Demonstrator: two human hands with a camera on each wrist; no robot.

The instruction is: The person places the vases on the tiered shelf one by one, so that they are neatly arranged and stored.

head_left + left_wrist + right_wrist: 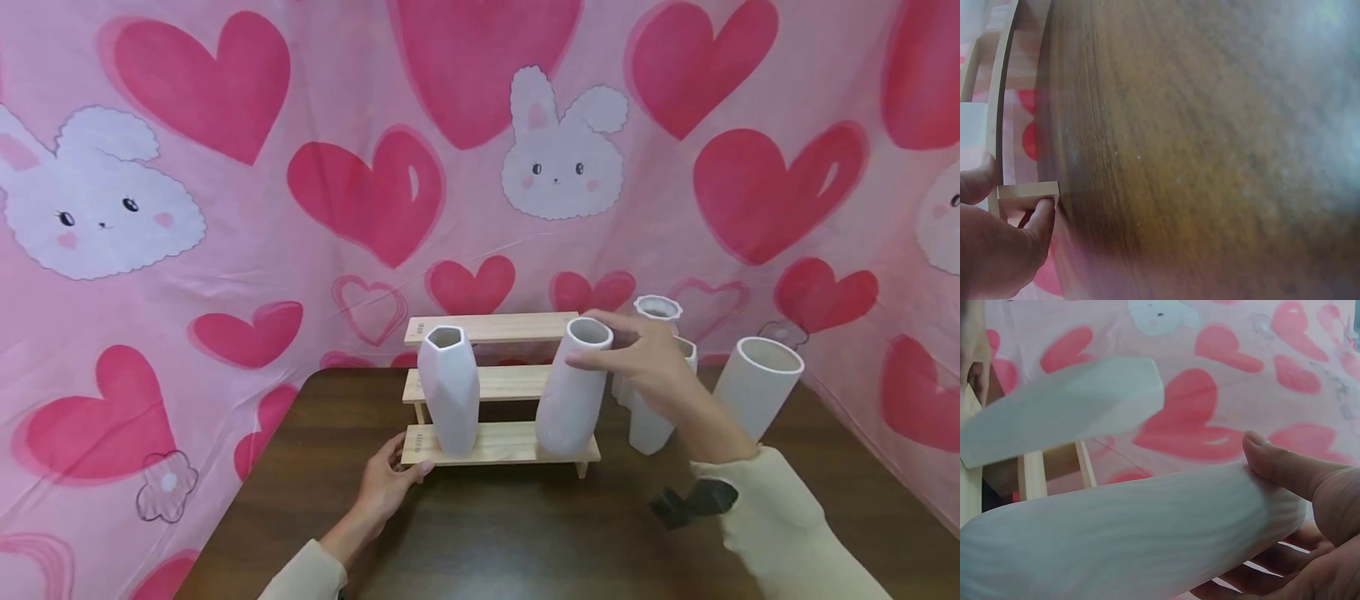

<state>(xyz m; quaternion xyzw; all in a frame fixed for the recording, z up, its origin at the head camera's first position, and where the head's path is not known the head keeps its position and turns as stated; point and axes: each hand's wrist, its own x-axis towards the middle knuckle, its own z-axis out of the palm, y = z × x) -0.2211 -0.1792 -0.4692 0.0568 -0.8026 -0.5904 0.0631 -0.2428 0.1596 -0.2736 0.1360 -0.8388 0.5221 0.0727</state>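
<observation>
A three-tier wooden rack [498,443] stands on the table. My left hand [386,485] grips the left end of its lowest shelf; in the left wrist view the fingers of that hand [1007,250] curl round the shelf's leg [1029,191]. A faceted white vase [450,392] stands on the lowest shelf near its left end. At that shelf's right end is a rounded white vase [573,396], held near its rim by my right hand [648,358]. In the right wrist view, thumb and fingers of the right hand [1310,519] lie round this ribbed vase [1129,537].
Right of the rack, partly behind my right hand, stand a white vase with a wavy rim [658,308] and another white vase [649,425]. A wide white cylindrical vase [757,387] is farther right. A pink cloth with hearts and rabbits [465,217] hangs behind the dark wooden table [525,533].
</observation>
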